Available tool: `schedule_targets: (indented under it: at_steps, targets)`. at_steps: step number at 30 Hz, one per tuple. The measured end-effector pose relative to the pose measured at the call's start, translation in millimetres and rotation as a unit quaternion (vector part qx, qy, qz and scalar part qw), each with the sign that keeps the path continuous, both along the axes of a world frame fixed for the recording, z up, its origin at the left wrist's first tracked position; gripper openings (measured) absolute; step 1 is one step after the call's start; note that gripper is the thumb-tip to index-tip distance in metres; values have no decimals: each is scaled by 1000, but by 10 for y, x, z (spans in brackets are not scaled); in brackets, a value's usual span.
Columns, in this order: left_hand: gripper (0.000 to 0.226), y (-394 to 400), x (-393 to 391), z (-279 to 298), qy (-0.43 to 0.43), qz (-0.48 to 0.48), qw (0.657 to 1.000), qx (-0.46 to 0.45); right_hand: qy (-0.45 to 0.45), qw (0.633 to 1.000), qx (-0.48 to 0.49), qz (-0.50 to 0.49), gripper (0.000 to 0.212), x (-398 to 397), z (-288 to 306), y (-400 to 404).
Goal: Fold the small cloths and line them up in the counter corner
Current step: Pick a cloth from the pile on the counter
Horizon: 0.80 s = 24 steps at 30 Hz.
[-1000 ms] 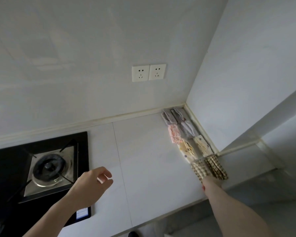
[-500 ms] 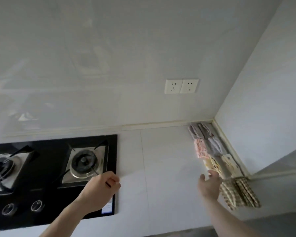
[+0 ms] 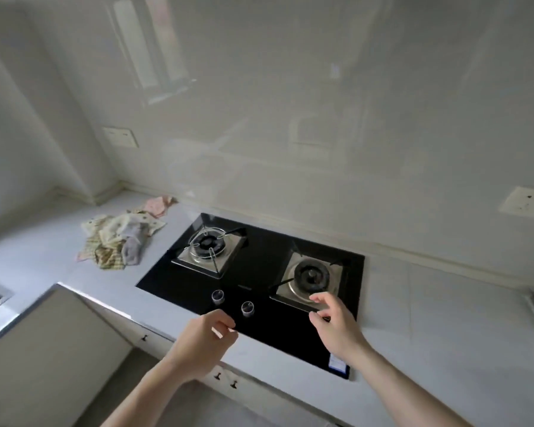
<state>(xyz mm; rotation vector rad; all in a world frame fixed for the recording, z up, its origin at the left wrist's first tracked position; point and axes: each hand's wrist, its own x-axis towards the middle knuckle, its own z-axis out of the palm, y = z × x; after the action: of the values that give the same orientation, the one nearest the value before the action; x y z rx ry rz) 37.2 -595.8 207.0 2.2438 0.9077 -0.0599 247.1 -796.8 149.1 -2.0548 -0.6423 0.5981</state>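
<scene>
Above the stove, both hands empty: left hand loosely curled, right hand half-open; between cloths now, next reaching left to the unfolded pile on the counter

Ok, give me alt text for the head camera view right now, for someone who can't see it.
Both hands, left hand and right hand, hover empty over a black two-burner gas hob set in a white counter. A pile of unfolded small cloths lies to the hob's left, near the far wall.

Soft dim daylight, window glare on glossy wall, motion-blurred edges.
</scene>
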Motion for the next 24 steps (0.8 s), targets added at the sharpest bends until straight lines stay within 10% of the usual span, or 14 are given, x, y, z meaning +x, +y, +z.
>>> schedule_targets:
  at_steps: [24]
  targets:
    - [16, 2687, -2278, 7, -28, 188, 980, 57, -29, 963, -14, 268, 41, -1736, 292, 3572]
